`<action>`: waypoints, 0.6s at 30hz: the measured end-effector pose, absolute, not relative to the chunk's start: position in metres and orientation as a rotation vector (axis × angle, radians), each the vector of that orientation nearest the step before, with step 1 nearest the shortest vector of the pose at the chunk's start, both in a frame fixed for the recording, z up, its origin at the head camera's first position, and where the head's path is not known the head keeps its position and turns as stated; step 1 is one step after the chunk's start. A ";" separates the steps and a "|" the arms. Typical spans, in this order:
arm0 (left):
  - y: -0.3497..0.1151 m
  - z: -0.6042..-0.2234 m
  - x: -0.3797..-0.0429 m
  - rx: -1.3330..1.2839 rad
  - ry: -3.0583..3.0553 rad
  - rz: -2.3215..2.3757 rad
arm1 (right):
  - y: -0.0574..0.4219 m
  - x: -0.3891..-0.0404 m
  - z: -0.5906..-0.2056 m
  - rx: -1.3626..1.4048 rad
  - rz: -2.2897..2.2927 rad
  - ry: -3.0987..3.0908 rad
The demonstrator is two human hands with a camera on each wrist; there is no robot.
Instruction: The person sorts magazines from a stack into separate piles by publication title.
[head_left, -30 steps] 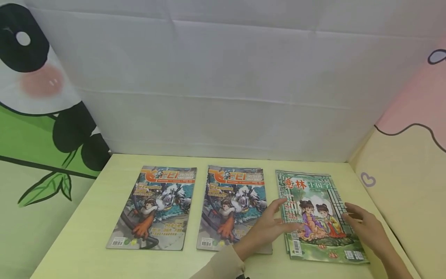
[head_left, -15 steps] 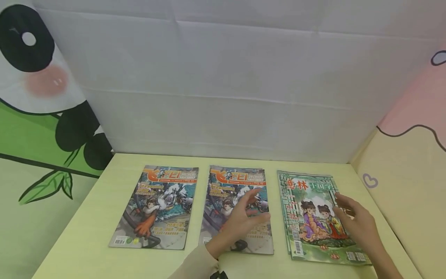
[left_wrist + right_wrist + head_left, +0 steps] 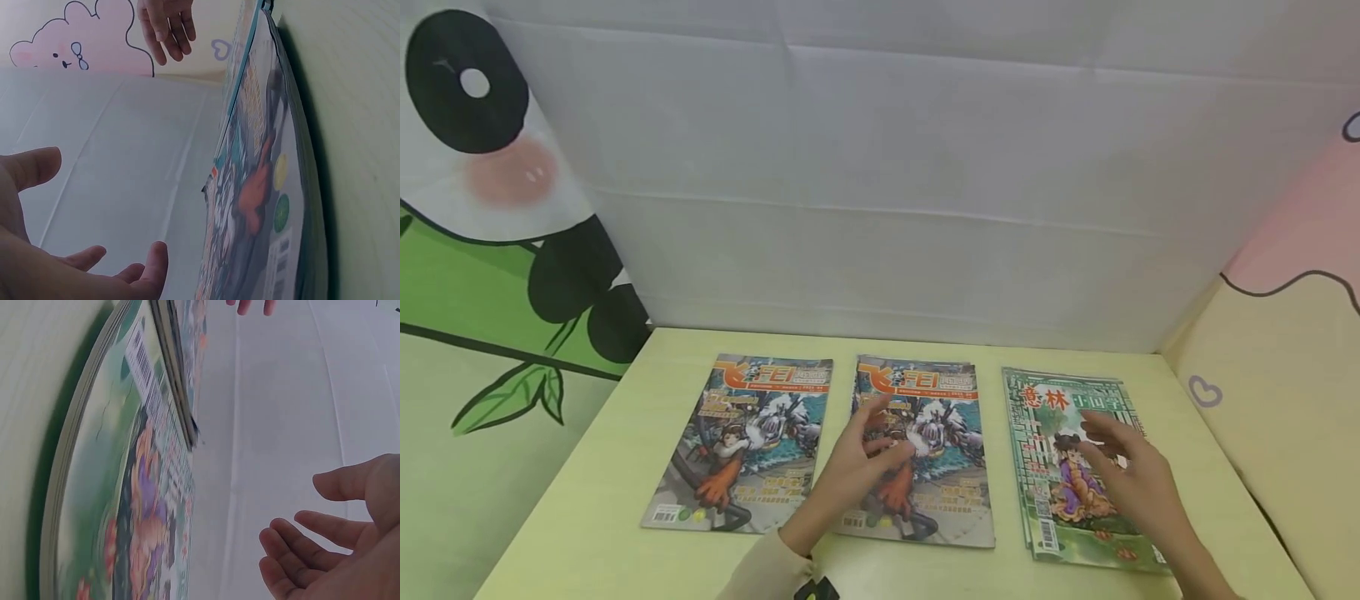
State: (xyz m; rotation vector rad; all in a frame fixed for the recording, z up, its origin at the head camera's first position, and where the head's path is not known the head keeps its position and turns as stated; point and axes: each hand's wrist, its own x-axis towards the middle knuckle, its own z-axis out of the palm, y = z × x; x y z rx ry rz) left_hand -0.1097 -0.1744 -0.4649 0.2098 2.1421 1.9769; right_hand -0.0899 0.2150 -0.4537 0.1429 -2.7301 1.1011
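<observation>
Three piles of magazines lie in a row on the pale yellow table. My left hand (image 3: 855, 467) hovers over the left side of the middle FEI magazine (image 3: 951, 492), fingers relaxed and holding nothing. In the left wrist view a gap shows between that hand and the cover (image 3: 250, 206). My right hand (image 3: 1138, 479) is above the right part of the green magazine (image 3: 1060, 533), whose cover has cartoon children, partly hidden by the hand. The right wrist view shows those fingers (image 3: 300, 550) loosely bent, apart from the cover (image 3: 144, 506). A matching FEI magazine (image 3: 752, 450) lies at the left.
The table (image 3: 587, 508) ends at a white cloth backdrop (image 3: 880, 183). A panda-painted panel (image 3: 512, 250) rises at the left, a pink and cream one (image 3: 1292, 358) at the right. Another magazine's edge (image 3: 1022, 483) peeks out beneath the green one.
My left hand has moved left, from the green magazine's left edge to over the middle FEI magazine. My right hand has lifted from its right edge and shifted left above it.
</observation>
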 end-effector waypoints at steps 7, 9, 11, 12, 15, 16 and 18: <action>-0.199 -0.460 -0.118 0.146 2.195 2.023 | 0.189 -0.091 -0.453 0.223 1.132 -2.709; -0.205 -0.458 -0.120 0.118 2.213 2.023 | 0.182 -0.091 -0.452 0.225 1.153 -2.715; -0.211 -0.458 -0.121 0.119 2.225 2.037 | 0.177 -0.090 -0.452 0.227 1.174 -2.719; -0.213 -0.458 -0.122 0.117 2.230 2.040 | 0.174 -0.090 -0.452 0.231 1.188 -2.720; -0.218 -0.458 -0.122 0.110 2.242 2.050 | 0.167 -0.089 -0.452 0.240 1.217 -2.721; -0.219 -0.458 -0.122 0.110 2.242 2.052 | 0.165 -0.090 -0.452 0.243 1.230 -2.721; -0.221 -0.458 -0.122 0.096 2.242 2.048 | 0.160 -0.090 -0.451 0.240 1.247 -2.724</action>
